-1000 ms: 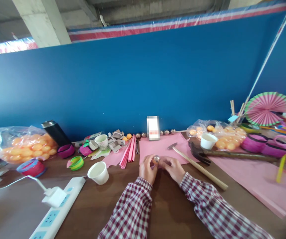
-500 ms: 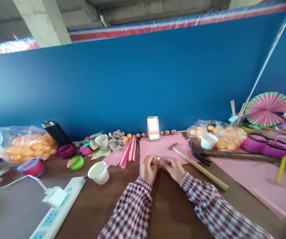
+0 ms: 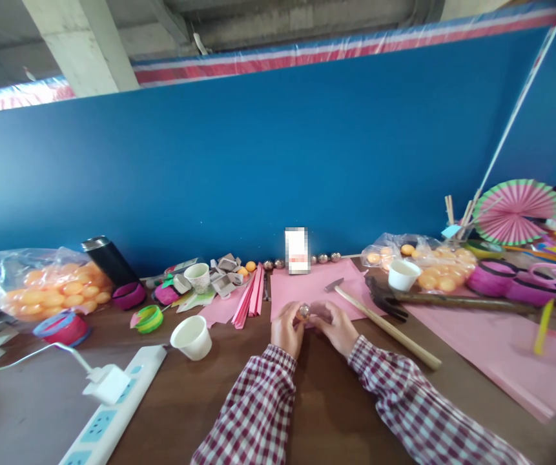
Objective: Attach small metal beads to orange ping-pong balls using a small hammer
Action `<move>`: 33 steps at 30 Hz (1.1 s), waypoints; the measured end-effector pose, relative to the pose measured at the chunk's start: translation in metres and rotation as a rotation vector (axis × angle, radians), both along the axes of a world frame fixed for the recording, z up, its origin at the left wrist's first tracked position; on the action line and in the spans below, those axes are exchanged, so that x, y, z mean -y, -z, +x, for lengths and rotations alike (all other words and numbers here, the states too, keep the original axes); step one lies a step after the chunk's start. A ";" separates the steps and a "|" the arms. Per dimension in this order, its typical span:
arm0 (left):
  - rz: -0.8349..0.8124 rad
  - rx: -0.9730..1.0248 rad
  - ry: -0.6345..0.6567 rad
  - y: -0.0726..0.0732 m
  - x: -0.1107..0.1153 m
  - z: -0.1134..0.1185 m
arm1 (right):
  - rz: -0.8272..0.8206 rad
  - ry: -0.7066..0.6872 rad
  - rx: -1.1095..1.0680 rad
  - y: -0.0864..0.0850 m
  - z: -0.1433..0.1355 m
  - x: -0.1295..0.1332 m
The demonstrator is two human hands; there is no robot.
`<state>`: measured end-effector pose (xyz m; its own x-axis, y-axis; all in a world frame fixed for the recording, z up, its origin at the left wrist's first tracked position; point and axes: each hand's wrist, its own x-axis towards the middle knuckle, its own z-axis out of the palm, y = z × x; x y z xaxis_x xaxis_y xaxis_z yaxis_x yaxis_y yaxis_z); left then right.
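A small shiny silver ball (image 3: 304, 310), with some orange showing at its lower edge, is between my two hands just above the table. My left hand (image 3: 286, 328) is closed around its left side. From the right, the thumb and bent fingers of my right hand (image 3: 334, 325) pinch at its lower right edge; whether they also hold something thin there is hidden. Behind my hands a pink sheet (image 3: 287, 290) lies flat. Several similar silver balls (image 3: 323, 258) stand in a row at its far edge, on both sides of a small white box (image 3: 296, 250).
A hammer (image 3: 389, 329) and a claw hammer (image 3: 384, 297) lie to the right. White cups (image 3: 191, 337), folded pink paper strips (image 3: 250, 297) and a power strip (image 3: 113, 413) are on the left. Bags of orange balls (image 3: 55, 287) stand on both sides before a blue partition (image 3: 258, 148).
My right fingers have shifted slightly and press closer around the lower right of the silver ball. My left hand keeps hold of it. The view has turned very slightly.
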<state>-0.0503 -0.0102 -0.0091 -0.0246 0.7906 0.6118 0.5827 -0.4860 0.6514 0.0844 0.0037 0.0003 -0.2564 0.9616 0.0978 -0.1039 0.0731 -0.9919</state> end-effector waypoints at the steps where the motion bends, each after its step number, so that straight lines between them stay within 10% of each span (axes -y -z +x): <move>1: 0.002 0.001 -0.002 0.001 0.000 0.000 | -0.010 -0.008 0.004 -0.001 0.000 0.001; 33: -0.041 -0.117 -0.008 -0.004 0.005 0.003 | 0.075 0.017 -0.007 -0.004 -0.002 0.003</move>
